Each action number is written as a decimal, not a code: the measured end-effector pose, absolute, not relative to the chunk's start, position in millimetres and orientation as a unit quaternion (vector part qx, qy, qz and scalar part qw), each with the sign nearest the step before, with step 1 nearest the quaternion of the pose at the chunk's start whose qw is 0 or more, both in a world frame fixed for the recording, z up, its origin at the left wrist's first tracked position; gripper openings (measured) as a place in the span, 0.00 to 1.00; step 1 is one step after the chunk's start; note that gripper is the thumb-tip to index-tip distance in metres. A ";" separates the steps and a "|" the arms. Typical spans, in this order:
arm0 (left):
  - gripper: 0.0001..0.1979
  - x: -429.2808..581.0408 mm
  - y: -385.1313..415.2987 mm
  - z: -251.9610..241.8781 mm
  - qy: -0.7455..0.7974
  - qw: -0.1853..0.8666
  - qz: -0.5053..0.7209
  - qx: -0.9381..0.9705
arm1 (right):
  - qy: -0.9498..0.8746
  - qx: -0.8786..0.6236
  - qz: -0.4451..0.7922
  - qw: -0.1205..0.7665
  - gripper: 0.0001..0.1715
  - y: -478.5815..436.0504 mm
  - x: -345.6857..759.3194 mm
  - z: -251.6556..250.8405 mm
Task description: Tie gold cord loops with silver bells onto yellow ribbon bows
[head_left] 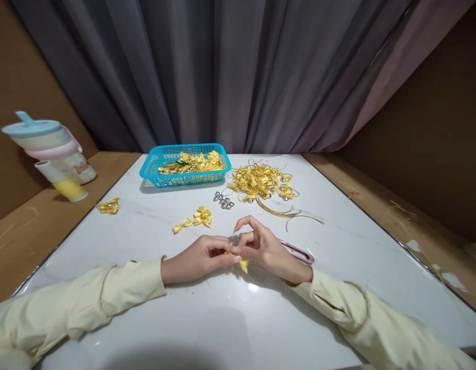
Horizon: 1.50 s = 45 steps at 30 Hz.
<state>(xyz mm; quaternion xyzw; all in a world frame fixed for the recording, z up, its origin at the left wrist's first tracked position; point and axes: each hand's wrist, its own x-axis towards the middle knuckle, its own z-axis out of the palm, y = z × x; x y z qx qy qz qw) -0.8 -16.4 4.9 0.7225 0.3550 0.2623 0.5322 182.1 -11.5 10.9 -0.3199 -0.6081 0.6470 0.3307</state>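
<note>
My left hand (201,258) and my right hand (263,245) meet at the middle of the white table (238,318). Both pinch a small yellow ribbon bow (243,264), whose tail shows under the fingers. A small silver piece (233,239) sits at the fingertips, and I cannot tell which hand holds it. Pink snips (298,252) lie just behind my right wrist. Both arms wear cream sleeves.
Finished yellow bows (202,216) lie ahead of my hands, with another (109,206) at the left edge. Silver bells (223,200), a heap of yellow ribbon pieces (261,182) and a blue basket (186,164) of bows stand farther back. A lidded cup (53,151) stands far left.
</note>
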 end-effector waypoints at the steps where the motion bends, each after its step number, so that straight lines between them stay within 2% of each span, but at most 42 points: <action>1: 0.10 -0.6 -16.5 5.7 0.354 0.540 0.256 0.720 | -0.610 -0.319 0.644 0.332 0.20 -12.0 181.9 11.2; 6: 0.12 -0.9 -16.2 8.3 0.353 0.589 0.222 0.692 | -0.623 -0.322 0.619 0.354 0.18 -12.2 181.5 12.6; 16: 0.15 -2.9 -12.0 8.5 0.372 0.600 0.213 0.676 | -0.581 -0.329 0.641 0.379 0.23 -2.4 182.1 7.8; 22: 0.14 -4.0 -12.3 4.7 0.396 0.598 0.251 0.650 | -0.632 -0.356 0.608 0.323 0.19 6.0 186.4 7.7; 29: 0.11 -2.5 -12.8 6.9 0.397 0.605 0.230 0.651 | -0.685 -0.349 0.607 0.202 0.25 -0.8 186.7 12.4; 45: 0.14 -3.7 -9.0 7.7 0.368 0.592 0.238 0.677 | -0.571 -0.372 0.676 0.281 0.23 -7.0 178.6 10.8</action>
